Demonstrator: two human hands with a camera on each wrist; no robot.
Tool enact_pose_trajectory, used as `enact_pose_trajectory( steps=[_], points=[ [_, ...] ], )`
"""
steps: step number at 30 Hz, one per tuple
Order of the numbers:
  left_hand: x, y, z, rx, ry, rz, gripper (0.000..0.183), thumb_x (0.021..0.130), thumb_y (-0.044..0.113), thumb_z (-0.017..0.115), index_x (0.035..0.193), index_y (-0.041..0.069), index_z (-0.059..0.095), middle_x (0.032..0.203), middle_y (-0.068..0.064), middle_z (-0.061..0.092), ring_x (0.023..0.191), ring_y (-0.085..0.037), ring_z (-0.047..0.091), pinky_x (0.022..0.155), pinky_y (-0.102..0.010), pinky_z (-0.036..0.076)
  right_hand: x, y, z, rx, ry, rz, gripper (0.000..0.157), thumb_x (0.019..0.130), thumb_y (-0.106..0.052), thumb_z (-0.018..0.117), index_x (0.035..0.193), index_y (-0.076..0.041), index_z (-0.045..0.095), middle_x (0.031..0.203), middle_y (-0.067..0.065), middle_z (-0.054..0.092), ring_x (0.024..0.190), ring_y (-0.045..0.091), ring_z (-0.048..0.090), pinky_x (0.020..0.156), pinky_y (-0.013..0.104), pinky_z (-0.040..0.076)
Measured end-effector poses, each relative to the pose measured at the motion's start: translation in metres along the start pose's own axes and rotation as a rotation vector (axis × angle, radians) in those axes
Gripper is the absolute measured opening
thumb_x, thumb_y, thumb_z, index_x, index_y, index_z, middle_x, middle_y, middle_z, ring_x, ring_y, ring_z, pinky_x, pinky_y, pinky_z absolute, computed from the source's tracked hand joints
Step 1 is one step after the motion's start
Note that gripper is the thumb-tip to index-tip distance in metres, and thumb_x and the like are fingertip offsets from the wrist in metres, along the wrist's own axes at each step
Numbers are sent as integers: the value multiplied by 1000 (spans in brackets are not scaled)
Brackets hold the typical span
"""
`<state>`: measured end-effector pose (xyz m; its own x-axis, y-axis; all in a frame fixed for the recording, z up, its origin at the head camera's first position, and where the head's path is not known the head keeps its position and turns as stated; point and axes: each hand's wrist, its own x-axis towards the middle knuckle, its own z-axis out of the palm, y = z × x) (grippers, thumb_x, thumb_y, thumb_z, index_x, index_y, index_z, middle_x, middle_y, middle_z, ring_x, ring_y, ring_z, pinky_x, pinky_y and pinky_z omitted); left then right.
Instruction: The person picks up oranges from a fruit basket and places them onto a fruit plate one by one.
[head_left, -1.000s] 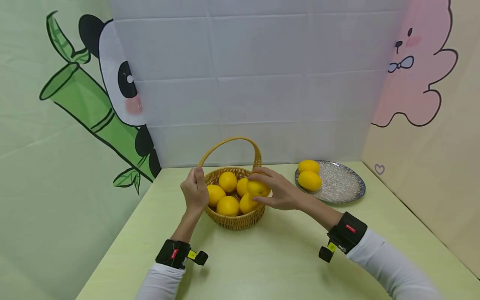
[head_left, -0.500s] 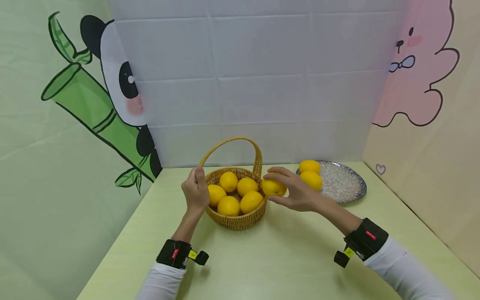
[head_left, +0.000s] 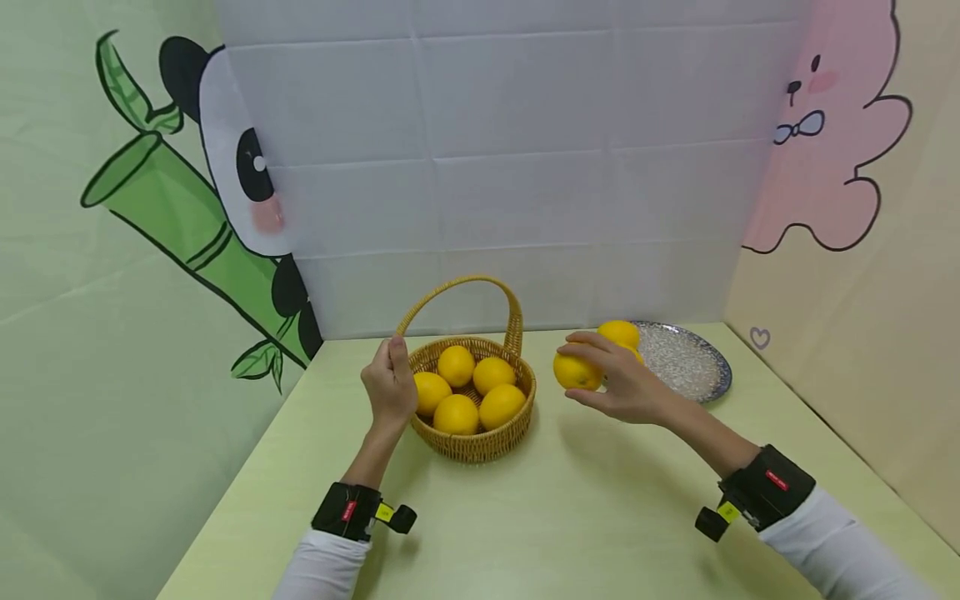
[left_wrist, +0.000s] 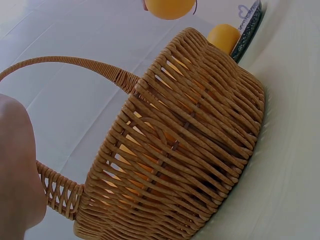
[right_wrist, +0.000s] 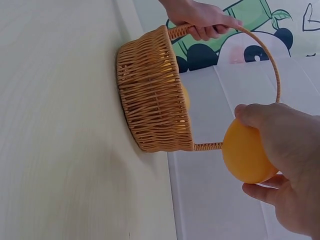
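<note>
My right hand [head_left: 630, 383] is curled round a single lemon [head_left: 576, 372], fingertips over its far side and thumb beneath, opened just as wide as the fruit between them. I hold that lemon clear of the table [head_left: 480, 533], to the right of the basket [head_left: 472, 450] and apart from its rim. My left hand [head_left: 392, 385] is closed round the left foot of the basket's arched handle [head_left: 465, 282], the fingers wrapped tight about it. Inside the basket, which stands upright, I can see five more lemons [head_left: 456, 414] lying together. Farther to the right of the basket, beyond my right hand, sits a speckled oval plate [head_left: 693, 367] with a dark rim; on its side nearest the basket lie two lemons [head_left: 618, 332], one mostly covered by my hand. I wear a black strap on each wrist, over white sleeves. Behind the basket hangs a pale creased backdrop [head_left: 517, 200], with a panda [head_left: 225, 150] and green bamboo drawn to its left, a pink bear [head_left: 832, 183] to its right.
</note>
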<state>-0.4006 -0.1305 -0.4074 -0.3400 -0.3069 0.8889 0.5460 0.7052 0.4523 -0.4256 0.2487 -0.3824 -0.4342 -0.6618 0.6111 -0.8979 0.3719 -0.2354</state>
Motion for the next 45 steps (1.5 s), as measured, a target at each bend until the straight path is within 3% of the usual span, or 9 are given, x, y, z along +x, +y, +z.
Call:
enact_pose_trajectory(
  steps=[9,16,27,32,45],
  points=[
    [-2,-3,0,10,-1,-7,55,112,35,40,64,7,37,51,-2,29,42,-12,21,39,-22,14,-11,9,-10,-28,34,8,57,81,-18,88,132,-5,65,144,13,53,125,28,52,88,48,56],
    [-2,-4,-1,4,-18,-13,57,112,38,38,64,7,37,52,-2,29,42,-15,22,40,-22,13,-20,15,-19,-40,40,57,57,80,-19,88,132,-6,66,139,10,56,124,24,51,89,46,57],
    [0,-2,-1,-4,9,18,53,111,28,43,63,5,36,51,-3,28,42,-11,20,40,-22,13,-39,30,-32,-80,63,99,60,77,-15,90,131,-3,67,141,16,55,125,30,52,93,54,53],
    [0,0,-1,1,6,18,55,111,33,41,63,7,35,51,-2,28,42,-11,19,39,-22,13,-46,41,-34,-130,49,150,62,79,-19,89,133,-2,66,142,17,54,128,34,49,98,59,48],
    [-1,2,-1,-10,9,27,56,112,34,41,64,6,36,52,-2,28,42,-11,19,39,-22,13,-59,59,-33,-119,39,228,61,79,-16,90,132,2,65,140,20,54,124,36,50,98,61,47]
  ],
)
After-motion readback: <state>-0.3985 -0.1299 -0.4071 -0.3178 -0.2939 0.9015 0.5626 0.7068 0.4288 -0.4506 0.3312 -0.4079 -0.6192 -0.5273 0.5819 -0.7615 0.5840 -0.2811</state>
